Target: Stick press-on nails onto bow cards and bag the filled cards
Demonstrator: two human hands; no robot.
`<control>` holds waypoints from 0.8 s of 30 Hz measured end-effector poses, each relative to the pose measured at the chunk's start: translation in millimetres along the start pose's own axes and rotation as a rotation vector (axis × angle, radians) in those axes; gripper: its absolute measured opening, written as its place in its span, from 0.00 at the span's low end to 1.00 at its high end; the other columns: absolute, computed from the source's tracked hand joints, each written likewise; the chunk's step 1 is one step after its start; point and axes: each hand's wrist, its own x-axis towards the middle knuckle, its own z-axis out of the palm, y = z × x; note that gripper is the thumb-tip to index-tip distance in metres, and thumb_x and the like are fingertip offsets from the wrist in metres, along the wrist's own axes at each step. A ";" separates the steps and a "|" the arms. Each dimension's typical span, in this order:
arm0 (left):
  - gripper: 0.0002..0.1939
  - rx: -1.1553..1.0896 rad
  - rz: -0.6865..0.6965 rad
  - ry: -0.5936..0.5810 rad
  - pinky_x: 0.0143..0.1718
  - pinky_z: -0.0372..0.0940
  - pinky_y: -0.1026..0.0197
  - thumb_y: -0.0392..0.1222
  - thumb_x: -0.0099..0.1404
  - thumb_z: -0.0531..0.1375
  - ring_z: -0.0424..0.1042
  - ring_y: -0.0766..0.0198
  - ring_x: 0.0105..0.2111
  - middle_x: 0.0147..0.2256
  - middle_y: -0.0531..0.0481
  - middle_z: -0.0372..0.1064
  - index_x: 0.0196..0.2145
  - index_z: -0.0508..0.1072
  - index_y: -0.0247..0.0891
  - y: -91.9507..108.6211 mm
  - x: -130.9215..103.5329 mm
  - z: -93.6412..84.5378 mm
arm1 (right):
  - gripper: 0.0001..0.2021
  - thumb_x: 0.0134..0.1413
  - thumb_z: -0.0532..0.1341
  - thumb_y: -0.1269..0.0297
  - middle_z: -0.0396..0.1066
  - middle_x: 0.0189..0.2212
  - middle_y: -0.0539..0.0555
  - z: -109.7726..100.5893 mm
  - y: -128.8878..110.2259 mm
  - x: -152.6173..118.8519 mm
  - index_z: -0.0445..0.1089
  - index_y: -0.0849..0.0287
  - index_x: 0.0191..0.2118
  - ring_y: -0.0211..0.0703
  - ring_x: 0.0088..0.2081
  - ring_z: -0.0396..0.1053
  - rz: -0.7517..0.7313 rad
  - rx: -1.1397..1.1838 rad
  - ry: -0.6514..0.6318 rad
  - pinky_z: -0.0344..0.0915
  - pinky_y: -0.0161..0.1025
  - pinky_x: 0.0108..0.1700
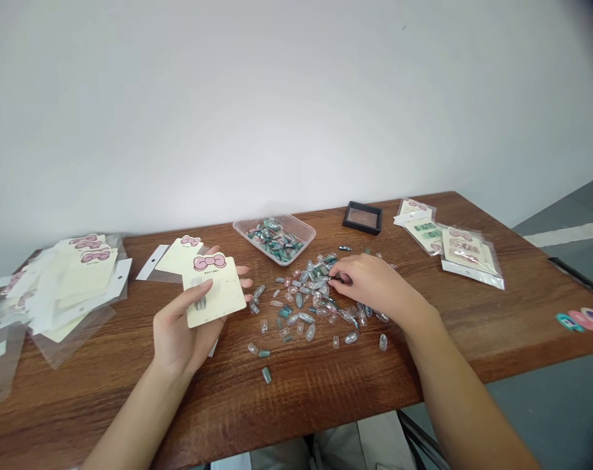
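Nearest, on the close side of the heap of press-on nails (pixel 316 285), pale trousers (pixel 387 440) show under the edge of the brown wood-grain table (pixel 325 395). A few stray nails (pixel 266 375) lie on the tabletop between that edge and the heap.

To the left of the heap, the left hand (pixel 179 329) holds a cream backing card (pixel 222 294) printed with a pink bow, clear of the heap. Its thumb presses on the card's face while the other fingers extend behind, their tips showing past the right edge; greyish nails sit on the card beside the thumb.

The right hand (pixel 377 281) reaches in from the right, its bent fingertips down in the heap; I cannot tell whether they pinch a nail. The heap itself mixes teal, grey, clear and pinkish pieces.

Well to the right of the heap lie round coloured stickers (pixel 580 320). Well to the left, more bow cards and clear bags (pixel 85 281) overlap in a pile, with one bow card (pixel 179 256) lying between pile and heap.

Beyond the heap to the right are bagged nail sets (pixel 472 254); just behind it stand a clear plastic tub (pixel 306 234) filled with nails and a black-rimmed case (pixel 364 217). Farthest is a white wall (pixel 276 98).
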 end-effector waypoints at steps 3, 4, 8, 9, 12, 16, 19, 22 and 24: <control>0.28 0.001 0.001 -0.001 0.38 0.75 0.49 0.34 0.62 0.57 0.79 0.46 0.40 0.45 0.32 0.78 0.60 0.66 0.31 -0.5 0.2 0.1 | 0.05 0.58 0.62 0.67 0.74 0.28 0.51 -0.4 -1.0 1.2 0.75 0.55 0.32 0.42 0.29 0.68 0.000 -0.032 0.028 0.51 0.36 0.31; 0.28 0.002 0.002 -0.001 0.38 0.75 0.49 0.34 0.61 0.57 0.79 0.46 0.40 0.45 0.32 0.78 0.60 0.66 0.30 -0.8 0.4 0.2 | 0.05 0.58 0.62 0.67 0.75 0.29 0.51 -0.6 -1.4 1.6 0.75 0.55 0.32 0.42 0.29 0.69 -0.003 -0.036 0.034 0.52 0.36 0.31; 0.28 0.004 0.001 0.003 0.38 0.75 0.49 0.35 0.62 0.56 0.79 0.46 0.41 0.46 0.33 0.78 0.60 0.66 0.31 -1.0 0.6 0.8 | 0.04 0.58 0.62 0.67 0.76 0.30 0.51 -0.8 -2.9 2.9 0.76 0.56 0.33 0.41 0.29 0.69 -0.010 -0.038 0.047 0.53 0.36 0.30; 0.28 0.006 0.003 0.008 0.38 0.75 0.49 0.35 0.62 0.57 0.79 0.46 0.40 0.46 0.33 0.78 0.60 0.66 0.31 -0.6 0.5 0.9 | 0.05 0.58 0.62 0.67 0.76 0.29 0.51 -0.6 -3.0 3.2 0.76 0.56 0.33 0.41 0.29 0.69 -0.010 -0.036 0.051 0.53 0.36 0.30; 0.29 0.014 0.012 0.019 0.37 0.75 0.50 0.35 0.61 0.57 0.79 0.47 0.39 0.45 0.34 0.78 0.60 0.66 0.32 1.3 0.1 0.8 | 0.05 0.57 0.62 0.67 0.76 0.28 0.51 1.1 -1.3 3.8 0.76 0.56 0.32 0.41 0.28 0.70 -0.013 -0.017 0.067 0.52 0.36 0.29; 0.30 0.014 0.024 -0.006 0.39 0.75 0.50 0.36 0.61 0.57 0.79 0.48 0.40 0.45 0.35 0.78 0.62 0.64 0.33 2.2 1.7 -0.6 | 0.05 0.58 0.62 0.65 0.76 0.27 0.50 4.6 5.3 5.0 0.77 0.56 0.36 0.41 0.28 0.70 -0.006 0.050 0.115 0.54 0.36 0.30; 0.30 0.030 0.027 -0.033 0.41 0.75 0.49 0.37 0.62 0.58 0.79 0.46 0.42 0.45 0.35 0.78 0.62 0.64 0.33 0.1 2.2 -0.8 | 0.06 0.58 0.62 0.63 0.75 0.27 0.50 5.1 10.0 5.3 0.77 0.56 0.38 0.40 0.29 0.70 -0.013 0.126 0.166 0.58 0.35 0.32; 0.30 0.052 0.033 -0.077 0.41 0.75 0.47 0.37 0.62 0.58 0.79 0.46 0.42 0.45 0.37 0.78 0.63 0.62 0.35 -2.6 -0.7 1.6 | 0.07 0.59 0.62 0.63 0.74 0.27 0.49 2.1 11.5 4.5 0.77 0.57 0.38 0.39 0.29 0.69 -0.037 0.214 0.229 0.59 0.35 0.33; 0.31 0.070 0.036 -0.113 0.41 0.75 0.45 0.38 0.63 0.58 0.79 0.45 0.42 0.44 0.39 0.78 0.64 0.61 0.37 -3.8 -3.3 5.1 | 0.08 0.60 0.61 0.62 0.73 0.26 0.49 -0.2 10.5 3.8 0.76 0.58 0.39 0.38 0.28 0.68 -0.054 0.273 0.286 0.60 0.35 0.33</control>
